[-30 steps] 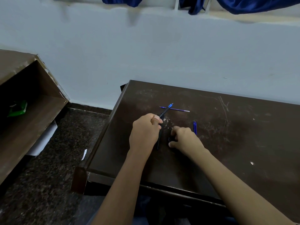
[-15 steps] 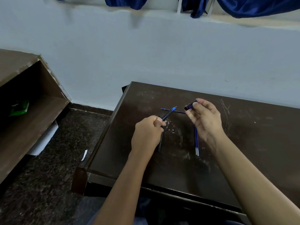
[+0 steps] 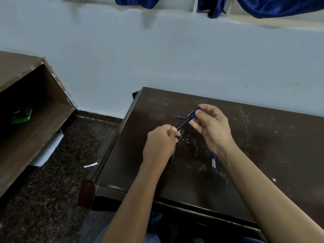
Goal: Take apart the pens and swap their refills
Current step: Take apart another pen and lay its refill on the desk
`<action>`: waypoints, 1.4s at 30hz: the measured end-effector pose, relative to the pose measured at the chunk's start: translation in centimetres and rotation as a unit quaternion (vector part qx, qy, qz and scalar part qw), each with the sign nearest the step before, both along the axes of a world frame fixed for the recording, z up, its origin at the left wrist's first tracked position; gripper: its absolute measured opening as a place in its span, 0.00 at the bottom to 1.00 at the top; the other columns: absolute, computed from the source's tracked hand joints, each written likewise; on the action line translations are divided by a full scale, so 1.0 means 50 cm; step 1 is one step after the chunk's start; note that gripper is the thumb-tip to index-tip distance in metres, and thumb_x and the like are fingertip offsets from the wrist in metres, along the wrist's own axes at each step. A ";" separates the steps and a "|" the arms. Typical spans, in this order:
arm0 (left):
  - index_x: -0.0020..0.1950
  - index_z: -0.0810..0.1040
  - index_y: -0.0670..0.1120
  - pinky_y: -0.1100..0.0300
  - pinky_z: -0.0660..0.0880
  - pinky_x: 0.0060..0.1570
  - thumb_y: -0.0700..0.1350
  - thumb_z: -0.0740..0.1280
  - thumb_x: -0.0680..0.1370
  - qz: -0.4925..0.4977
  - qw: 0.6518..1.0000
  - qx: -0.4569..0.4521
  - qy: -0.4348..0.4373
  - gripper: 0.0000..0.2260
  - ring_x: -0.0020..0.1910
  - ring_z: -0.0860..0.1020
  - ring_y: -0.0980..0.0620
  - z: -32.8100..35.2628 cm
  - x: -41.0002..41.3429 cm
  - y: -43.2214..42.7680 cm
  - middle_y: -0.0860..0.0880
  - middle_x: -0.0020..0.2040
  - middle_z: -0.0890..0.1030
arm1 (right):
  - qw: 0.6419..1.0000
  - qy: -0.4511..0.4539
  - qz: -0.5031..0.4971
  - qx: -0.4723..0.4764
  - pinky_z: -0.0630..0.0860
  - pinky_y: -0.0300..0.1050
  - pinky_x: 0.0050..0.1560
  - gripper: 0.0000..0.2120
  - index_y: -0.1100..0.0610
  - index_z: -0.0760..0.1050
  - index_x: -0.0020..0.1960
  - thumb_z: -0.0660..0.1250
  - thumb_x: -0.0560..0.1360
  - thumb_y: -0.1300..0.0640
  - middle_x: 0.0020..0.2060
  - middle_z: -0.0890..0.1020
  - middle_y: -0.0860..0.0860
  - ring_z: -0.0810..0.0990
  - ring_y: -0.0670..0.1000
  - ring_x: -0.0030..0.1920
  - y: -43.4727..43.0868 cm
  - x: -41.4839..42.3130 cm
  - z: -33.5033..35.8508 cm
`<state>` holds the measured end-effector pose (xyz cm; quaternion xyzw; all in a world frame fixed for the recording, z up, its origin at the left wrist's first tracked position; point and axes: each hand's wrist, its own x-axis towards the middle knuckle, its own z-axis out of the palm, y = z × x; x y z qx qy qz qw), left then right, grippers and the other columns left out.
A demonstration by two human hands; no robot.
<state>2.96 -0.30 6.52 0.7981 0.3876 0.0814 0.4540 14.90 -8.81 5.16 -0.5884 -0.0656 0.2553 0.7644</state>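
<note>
Above the table (image 3: 263, 137), left hand (image 3: 160, 144) gripping pen (image 3: 183, 124), right hand (image 3: 213, 127) pinching its tip

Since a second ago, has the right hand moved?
Yes. The right hand has lifted off the table and gone toward the wall, now pinching the far end of the pen.

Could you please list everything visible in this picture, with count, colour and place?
pen: one, black with blue tip, held above the table between both hands
refill: one, blue, on the table beyond the hands
blue tubes: apparently two, by the right wrist
table: one, dark brown, scratched
shelf: one, brown, left
green packet: one, in the shelf
curtains: dark blue, top
wall: pale blue
left hand: grips the pen's lower end
right hand: pinches the pen's tip end
</note>
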 end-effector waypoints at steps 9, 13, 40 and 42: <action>0.44 0.81 0.47 0.61 0.70 0.33 0.46 0.59 0.79 0.071 0.996 0.057 -0.020 0.12 0.38 0.78 0.53 -0.009 0.001 -0.002 0.49 0.41 0.83 | 0.998 -0.050 0.041 -0.010 0.80 0.41 0.43 0.22 0.60 0.71 0.62 0.72 0.70 0.70 0.36 0.83 0.54 0.83 0.49 0.35 0.028 -0.070 -0.004; 0.48 0.81 0.46 0.64 0.65 0.28 0.46 0.59 0.79 0.082 0.993 0.086 0.004 0.12 0.37 0.77 0.53 -0.008 0.003 -0.011 0.48 0.43 0.82 | 0.997 -0.069 0.020 -0.030 0.78 0.36 0.39 0.25 0.60 0.71 0.63 0.74 0.68 0.69 0.44 0.84 0.61 0.84 0.50 0.39 0.029 -0.087 0.002; 0.65 0.72 0.45 0.62 0.69 0.48 0.48 0.56 0.82 0.002 0.993 -0.022 0.118 0.14 0.52 0.76 0.52 0.033 0.002 -0.037 0.47 0.60 0.77 | 0.917 -0.137 0.075 -0.368 0.77 0.44 0.47 0.25 0.53 0.74 0.64 0.73 0.69 0.62 0.42 0.80 0.52 0.79 0.49 0.43 -0.010 0.010 -0.108; 0.64 0.73 0.46 0.57 0.73 0.55 0.48 0.57 0.82 0.001 0.992 -0.027 0.122 0.14 0.55 0.77 0.50 0.034 0.001 -0.041 0.47 0.59 0.77 | 0.898 -0.174 0.096 -0.391 0.73 0.38 0.41 0.24 0.53 0.72 0.66 0.72 0.71 0.62 0.40 0.77 0.50 0.76 0.46 0.41 -0.008 0.012 -0.115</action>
